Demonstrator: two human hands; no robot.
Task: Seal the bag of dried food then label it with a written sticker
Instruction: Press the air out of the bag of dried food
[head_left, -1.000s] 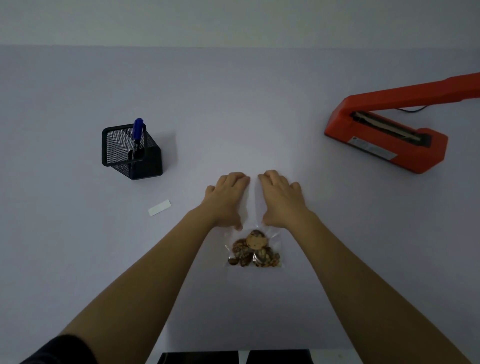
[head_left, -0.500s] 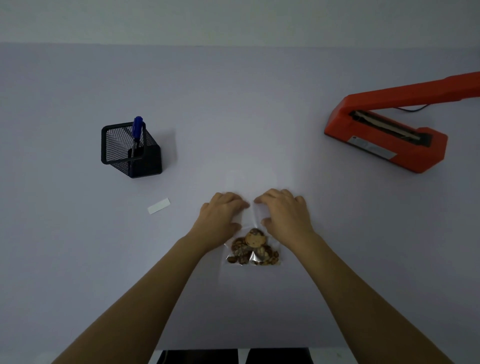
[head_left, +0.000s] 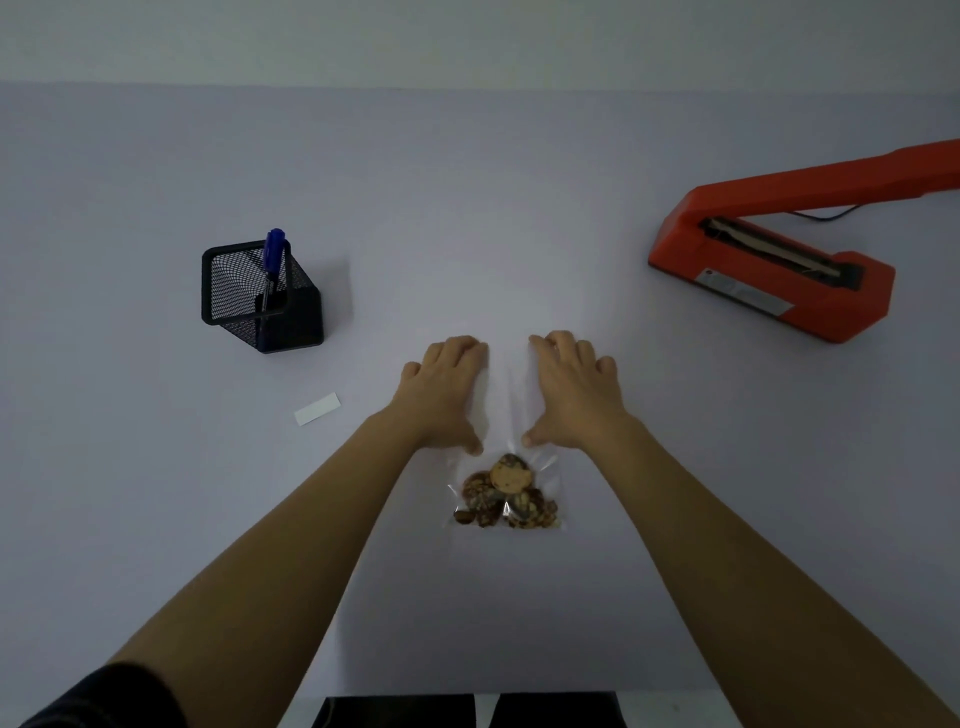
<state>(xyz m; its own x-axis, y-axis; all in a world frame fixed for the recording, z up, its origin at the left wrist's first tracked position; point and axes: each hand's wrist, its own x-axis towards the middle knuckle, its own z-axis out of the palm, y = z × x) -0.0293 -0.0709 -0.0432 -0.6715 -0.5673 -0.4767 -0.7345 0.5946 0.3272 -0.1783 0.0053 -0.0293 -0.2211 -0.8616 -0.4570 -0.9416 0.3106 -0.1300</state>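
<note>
A clear plastic bag (head_left: 506, 410) lies flat on the table, with brown dried food (head_left: 506, 493) gathered at its near end. My left hand (head_left: 447, 395) rests palm down on the bag's upper left part, fingers stretched forward. Palm down on the upper right part lies my right hand (head_left: 571, 395). A strip of the bag shows between the two hands. An orange heat sealer (head_left: 769, 270) with its arm raised stands at the right. A white blank sticker (head_left: 317, 409) lies to the left. A blue pen (head_left: 272, 260) stands in a black mesh holder (head_left: 260, 296).
The pale table (head_left: 467, 208) runs back to a wall. A black cable (head_left: 826, 213) trails behind the sealer. The table's near edge shows at the bottom, with dark clothing below it.
Both hands have slid forward along the bag and spread apart, from curled fingers close together half a second ago to flat palms now. The bag has stayed in place.
</note>
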